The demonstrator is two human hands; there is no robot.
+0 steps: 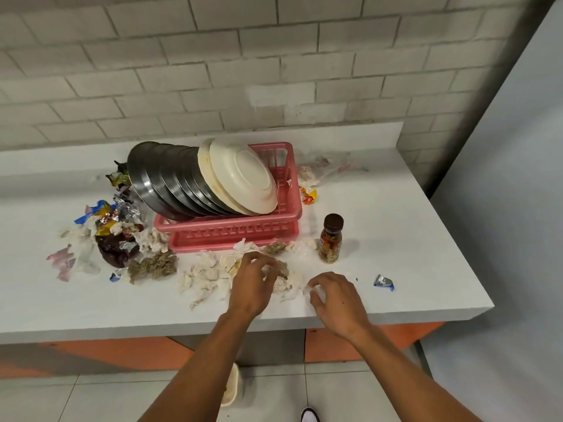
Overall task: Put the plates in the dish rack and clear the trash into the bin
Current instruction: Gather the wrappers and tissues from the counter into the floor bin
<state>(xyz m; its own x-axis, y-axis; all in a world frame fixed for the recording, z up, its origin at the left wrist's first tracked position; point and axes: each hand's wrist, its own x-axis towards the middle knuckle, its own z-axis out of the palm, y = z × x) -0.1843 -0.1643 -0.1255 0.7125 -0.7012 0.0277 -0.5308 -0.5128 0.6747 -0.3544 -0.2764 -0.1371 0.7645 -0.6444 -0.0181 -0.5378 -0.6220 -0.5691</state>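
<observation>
A pink dish rack (pixel 237 231) on the white counter holds several steel plates (pixel 161 178) and two cream plates (pixel 243 178), all leaning on edge. Crumpled white tissue (pixel 204 275) and brown scraps (pixel 154 264) lie in front of the rack. My left hand (pixel 253 283) rests over the tissue pile, fingers curled on a clump of tissue and brown scrap. My right hand (pixel 335 295) pinches a white tissue piece near the counter's front edge. Coloured snack wrappers (pixel 112 220) are heaped left of the rack.
A small brown-capped bottle (pixel 330 239) stands right of the rack. A blue foil wrapper (pixel 384 282) lies at front right. More wrappers (pixel 309 193) and plastic sit behind the rack. A cream bin rim (pixel 233 385) shows on the floor under the counter.
</observation>
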